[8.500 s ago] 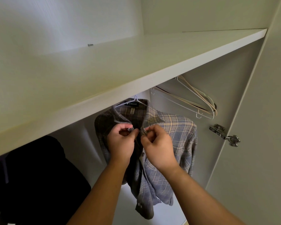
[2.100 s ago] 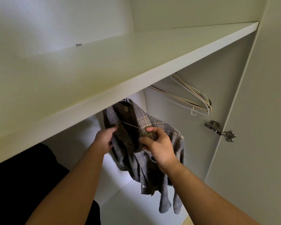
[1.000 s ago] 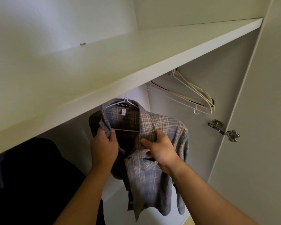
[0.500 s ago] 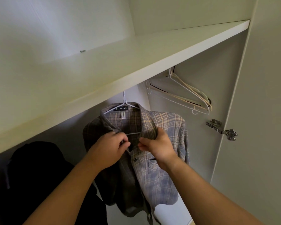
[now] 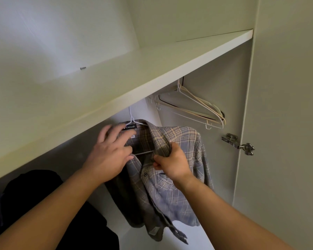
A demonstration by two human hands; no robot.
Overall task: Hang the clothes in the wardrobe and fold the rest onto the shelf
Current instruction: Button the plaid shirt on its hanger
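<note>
Shelf: one white shelf [image 5: 152, 69] is seen spanning the view, and every place below is given from it.
Screw: one small screw [image 5: 83, 68] is seen just above the shelf's rear edge, toward its left half.
Plaid shirt: one grey-blue and tan plaid shirt [image 5: 184, 186] is hung below the shelf, under the middle of its front edge. The front is left open. One dark button [image 5: 145, 175] is counted on the placket, and one black neck label [image 5: 130, 127] reading CAESAR is shown inside the collar.
Shirt hanger: the shirt is carried by one white wire hanger [image 5: 132, 119]. Its hook is lost behind the shelf's front edge, so what it hangs from cannot be told. Its lower bar is seen crossing the open neck between the two hands.
Left hand: the left hand [image 5: 110, 156] is held below the shelf's front edge with its fingers [image 5: 116, 134] spread and nearly straight. They are laid over the collar beside the neck label, and nothing is gripped. The fingertips are blurred.
Right hand: the right hand [image 5: 172, 163] is curled, and the shirt's collar edge is pinched between thumb and fingers.
Empty hangers: a bunch of empty hangers [image 5: 197, 109] is hung under the shelf's right end. At least three are counted, white, beige and dark-edged. They overlap, so the full number cannot be told.
Dark garment: one black garment [image 5: 34, 195] is hung under the shelf's left end. Its kind cannot be told.
Door: one door [image 5: 287, 123] is seen past the shelf's right end, and one metal hinge [image 5: 237, 143] is fixed below that end.
</note>
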